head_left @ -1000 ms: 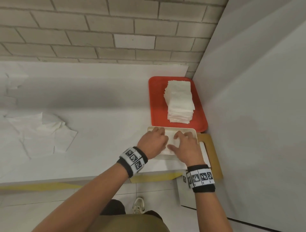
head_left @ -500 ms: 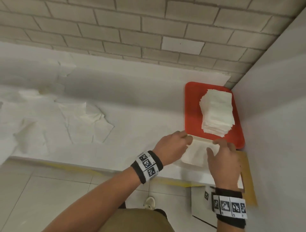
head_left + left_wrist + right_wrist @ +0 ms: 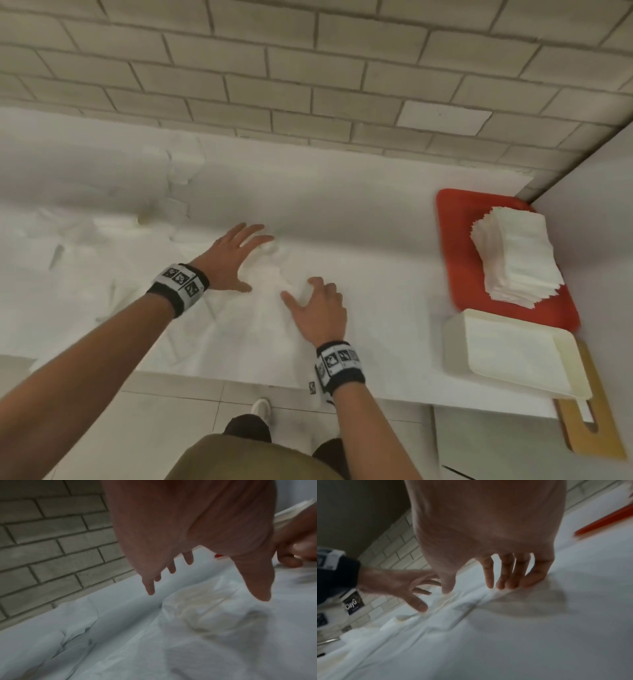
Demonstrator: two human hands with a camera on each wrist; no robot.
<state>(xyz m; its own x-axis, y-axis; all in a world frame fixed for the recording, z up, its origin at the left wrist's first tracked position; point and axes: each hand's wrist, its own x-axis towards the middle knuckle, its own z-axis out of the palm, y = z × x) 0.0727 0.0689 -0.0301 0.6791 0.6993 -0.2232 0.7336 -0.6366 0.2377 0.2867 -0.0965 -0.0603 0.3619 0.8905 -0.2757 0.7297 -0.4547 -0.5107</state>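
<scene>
Loose white napkins [image 3: 263,308] lie crumpled on the white counter [image 3: 376,267] between my hands. My left hand [image 3: 236,257] hovers over them with fingers spread and straight, holding nothing. My right hand [image 3: 318,305] is just right of it, fingers straight and touching the napkins [image 3: 488,601]. The left wrist view shows my left hand [image 3: 205,585] above a rumpled napkin [image 3: 202,609]. At the far right a stack of folded napkins [image 3: 513,260] sits on a red tray [image 3: 452,240]. In front of it stands a cream rectangular tray [image 3: 459,346].
More loose napkins [image 3: 85,246] are scattered over the counter's left side. A brick wall [image 3: 308,78] runs behind the counter and a grey wall [image 3: 596,212] closes the right end. A wooden board [image 3: 596,431] sticks out under the cream tray, over the counter's front edge.
Both hands left the cream tray and moved left to the loose napkins in the counter's middle. My view swung left with them. The fingers of both hands have straightened.
</scene>
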